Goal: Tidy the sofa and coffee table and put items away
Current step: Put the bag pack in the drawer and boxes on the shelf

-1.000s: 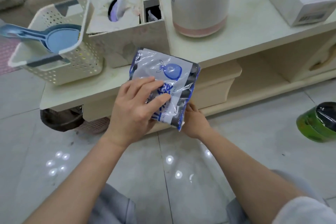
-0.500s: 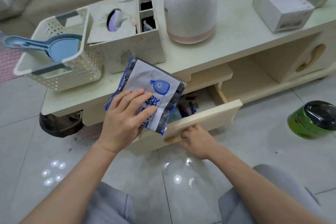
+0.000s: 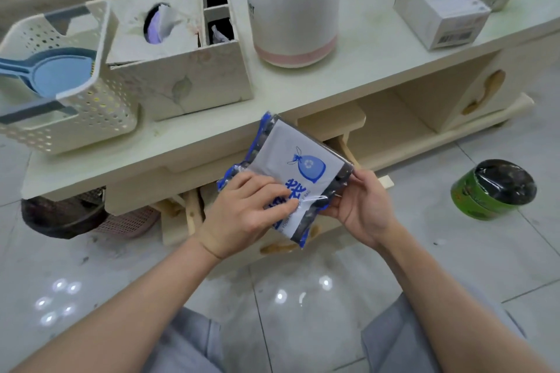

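Right now both hands hold a flat plastic packet of bin bags (image 3: 298, 172) in front of the coffee table (image 3: 363, 48), above its pulled-out drawer (image 3: 303, 239). Clear wrap, blue-and-black edges, pale label with a blue tied-sack drawing. Left hand (image 3: 242, 218) presses across its face; right hand (image 3: 363, 206) pinches the right edge.

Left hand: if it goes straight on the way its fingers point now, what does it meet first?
Probably the right hand, holding the packet's far edge; the left hand lies flat on it.
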Tool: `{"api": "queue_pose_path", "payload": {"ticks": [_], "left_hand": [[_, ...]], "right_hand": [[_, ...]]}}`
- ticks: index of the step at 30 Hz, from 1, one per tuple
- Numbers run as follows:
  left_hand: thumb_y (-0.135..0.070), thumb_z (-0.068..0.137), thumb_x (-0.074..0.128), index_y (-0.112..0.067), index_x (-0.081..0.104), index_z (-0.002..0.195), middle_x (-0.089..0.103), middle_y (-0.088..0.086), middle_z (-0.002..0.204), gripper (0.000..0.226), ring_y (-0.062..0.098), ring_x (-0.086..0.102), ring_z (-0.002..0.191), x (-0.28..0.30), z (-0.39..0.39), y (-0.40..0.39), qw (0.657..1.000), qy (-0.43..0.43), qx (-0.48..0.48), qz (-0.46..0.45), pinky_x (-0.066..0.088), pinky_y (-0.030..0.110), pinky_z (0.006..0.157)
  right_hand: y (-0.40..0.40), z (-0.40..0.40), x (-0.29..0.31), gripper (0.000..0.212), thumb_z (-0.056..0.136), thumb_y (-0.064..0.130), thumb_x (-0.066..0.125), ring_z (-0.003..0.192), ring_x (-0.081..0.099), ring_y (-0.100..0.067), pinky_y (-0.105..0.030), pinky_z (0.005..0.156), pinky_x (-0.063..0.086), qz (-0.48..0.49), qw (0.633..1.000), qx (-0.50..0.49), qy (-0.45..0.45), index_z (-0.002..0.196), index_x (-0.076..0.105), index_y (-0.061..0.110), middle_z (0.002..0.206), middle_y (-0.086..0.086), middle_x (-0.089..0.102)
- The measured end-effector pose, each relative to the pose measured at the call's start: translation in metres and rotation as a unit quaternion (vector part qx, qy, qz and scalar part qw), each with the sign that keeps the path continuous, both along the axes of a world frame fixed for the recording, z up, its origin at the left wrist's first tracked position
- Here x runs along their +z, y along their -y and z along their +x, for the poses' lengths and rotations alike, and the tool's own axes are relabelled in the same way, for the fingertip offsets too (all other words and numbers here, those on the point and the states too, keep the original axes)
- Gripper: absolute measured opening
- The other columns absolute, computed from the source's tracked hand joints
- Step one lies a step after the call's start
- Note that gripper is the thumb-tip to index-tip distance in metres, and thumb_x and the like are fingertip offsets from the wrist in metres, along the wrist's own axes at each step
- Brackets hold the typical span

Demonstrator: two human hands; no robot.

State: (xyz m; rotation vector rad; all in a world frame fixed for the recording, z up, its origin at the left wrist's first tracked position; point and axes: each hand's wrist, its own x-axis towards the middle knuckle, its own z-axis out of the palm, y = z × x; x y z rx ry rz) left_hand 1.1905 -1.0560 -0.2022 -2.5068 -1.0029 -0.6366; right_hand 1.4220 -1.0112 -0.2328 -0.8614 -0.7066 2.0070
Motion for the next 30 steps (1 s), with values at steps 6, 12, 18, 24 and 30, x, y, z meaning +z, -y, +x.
{"api": "queue_pose_path", "payload": {"ticks": [6, 12, 18, 24, 30], "left_hand": [[-0.015, 0.095, 0.062, -0.021, 0.076, 0.108, 0.072, 0.000, 0.113, 0.019, 0.023, 0.065, 0.111, -0.022, -0.006, -0.013, 0.995, -0.012, -0.020, -0.094, 0.044, 0.041, 0.099], [-0.064, 0.094, 0.038, -0.028, 0.036, 0.151, 0.049, -0.001, 0.148, 0.067, 0.021, 0.047, 0.135, -0.036, -0.011, -0.010, 0.880, -0.099, 0.240, -0.397, 0.036, 0.037, 0.110], [-0.057, 0.100, 0.035, -0.025, 0.045, 0.128, 0.057, 0.003, 0.124, 0.043, 0.023, 0.050, 0.113, -0.051, 0.002, 0.001, 0.820, -0.127, 0.217, -0.514, 0.041, 0.038, 0.095], [-0.067, 0.094, 0.035, -0.029, 0.047, 0.136, 0.051, -0.001, 0.134, 0.058, 0.021, 0.042, 0.125, -0.049, 0.000, -0.001, 0.865, -0.154, 0.215, -0.426, 0.034, 0.036, 0.103], [-0.096, 0.054, 0.049, -0.024, 0.000, 0.159, 0.002, 0.011, 0.165, 0.136, 0.033, -0.004, 0.152, -0.039, -0.005, -0.012, 0.888, -0.115, 0.319, -0.311, 0.004, 0.053, 0.123]], "right_hand": [[-0.005, 0.008, 0.000, 0.037, 0.095, 0.017, 0.061, 0.076, 0.072, -0.024, -0.037, 0.060, 0.060, 0.096, 0.963, -0.001, 0.251, 0.130, 0.055, 0.023, 0.094, -0.008, 0.075], [-0.024, 0.025, -0.010, 0.028, 0.092, 0.013, 0.056, 0.058, 0.069, -0.015, -0.026, 0.046, 0.055, 0.026, 0.901, -0.131, 0.413, 0.121, 0.057, 0.016, 0.104, -0.012, 0.068], [-0.068, -0.003, -0.014, 0.040, 0.099, 0.016, 0.043, 0.078, 0.072, -0.031, -0.036, 0.058, 0.055, 0.144, 0.825, 0.029, 0.546, 0.139, 0.039, 0.021, 0.121, -0.011, 0.062], [-0.079, -0.026, -0.031, 0.032, 0.091, 0.004, 0.046, 0.100, 0.057, -0.034, -0.036, 0.075, 0.043, 0.234, 0.658, 0.138, 0.702, 0.123, 0.048, 0.004, 0.124, -0.019, 0.056], [-0.040, 0.003, -0.037, 0.043, 0.090, 0.030, 0.056, 0.115, 0.049, -0.041, -0.046, 0.097, 0.039, 0.314, 0.557, -0.017, 0.769, 0.127, 0.056, 0.009, 0.128, -0.021, 0.055]]}}
